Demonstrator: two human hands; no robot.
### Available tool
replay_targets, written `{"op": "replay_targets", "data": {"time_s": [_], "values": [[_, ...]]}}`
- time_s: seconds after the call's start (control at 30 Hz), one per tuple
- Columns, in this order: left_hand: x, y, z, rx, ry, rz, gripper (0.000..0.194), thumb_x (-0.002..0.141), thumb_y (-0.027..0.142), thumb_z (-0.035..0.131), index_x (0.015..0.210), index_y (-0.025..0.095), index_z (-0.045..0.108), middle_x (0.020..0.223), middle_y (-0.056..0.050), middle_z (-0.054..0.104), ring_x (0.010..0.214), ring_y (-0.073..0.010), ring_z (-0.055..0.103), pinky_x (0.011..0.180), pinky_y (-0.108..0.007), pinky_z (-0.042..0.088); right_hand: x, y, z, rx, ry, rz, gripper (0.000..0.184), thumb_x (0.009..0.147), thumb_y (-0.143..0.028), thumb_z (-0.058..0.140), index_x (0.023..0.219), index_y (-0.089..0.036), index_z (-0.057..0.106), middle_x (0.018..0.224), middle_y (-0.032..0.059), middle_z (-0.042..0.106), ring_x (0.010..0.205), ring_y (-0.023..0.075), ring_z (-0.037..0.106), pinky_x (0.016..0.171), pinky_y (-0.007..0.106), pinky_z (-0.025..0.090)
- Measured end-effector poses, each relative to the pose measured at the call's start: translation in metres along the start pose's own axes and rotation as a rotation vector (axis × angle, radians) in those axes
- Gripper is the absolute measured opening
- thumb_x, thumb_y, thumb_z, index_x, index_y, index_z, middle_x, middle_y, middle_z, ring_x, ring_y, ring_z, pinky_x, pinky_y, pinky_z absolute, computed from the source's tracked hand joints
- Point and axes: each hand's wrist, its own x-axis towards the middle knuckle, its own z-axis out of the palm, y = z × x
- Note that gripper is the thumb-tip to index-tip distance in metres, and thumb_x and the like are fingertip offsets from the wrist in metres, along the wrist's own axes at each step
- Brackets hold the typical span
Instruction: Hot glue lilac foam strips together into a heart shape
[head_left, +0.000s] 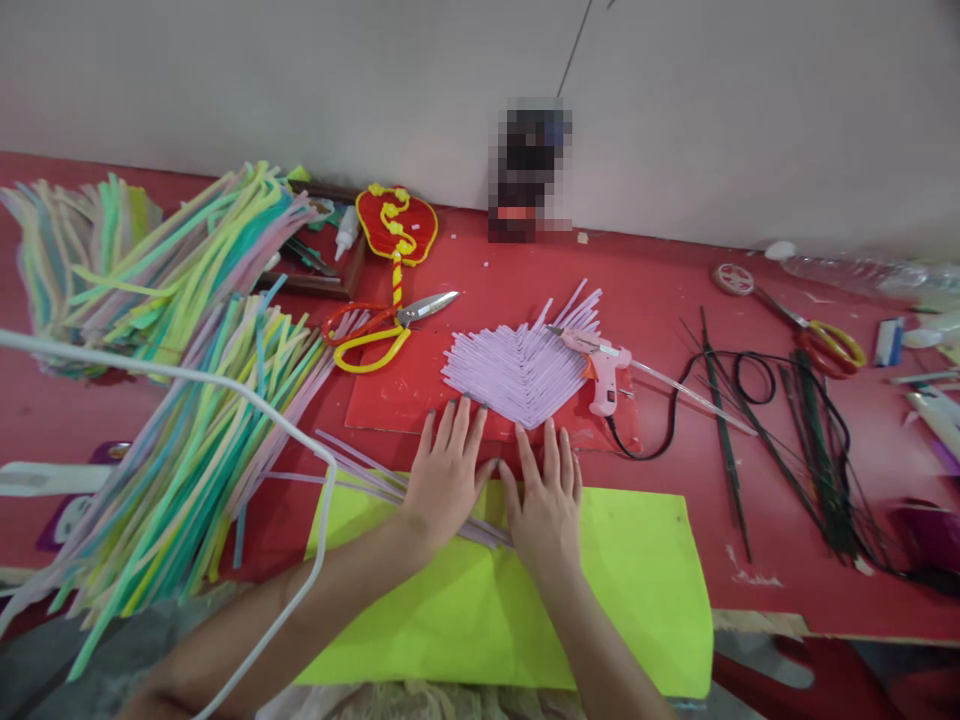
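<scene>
On my feed, left hand [448, 478] and right hand [546, 500] palm down, fingers slightly apart, lilac sticks [517, 375] just beyond the fingertips, contact unclear, their point by the red board's [397, 385] near edge.

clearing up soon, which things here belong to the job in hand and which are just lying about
Likely part of the job, close together:
lilac herringbone piece
loose lilac strips
lime sheet
red board
pink glue gun

Likely just lying about, farther off:
clear bottle
red-and-yellow ornament
</scene>
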Motion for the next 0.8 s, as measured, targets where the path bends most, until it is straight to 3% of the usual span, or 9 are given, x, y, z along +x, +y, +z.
{"op": "replay_targets", "data": {"time_s": [0.8], "values": [[0.0028, 0.0000, -0.0021, 0.028, -0.013, 0.001, 0.056, 0.096, 0.037, 0.036, 0.144, 0.007, 0.036, 0.149, -0.020, 0.037, 0.137, -0.0328, 0.037, 0.112, -0.051, 0.032, -0.0005, 0.0005, 0.0009, -0.015, -0.005, 0.002, 0.048, 0.096, -0.036, 0.042, 0.141, -0.021, 0.045, 0.155, 0.0130, 0.028, 0.143, 0.0296, 0.023, 0.111, 0.052, 0.029]]}}
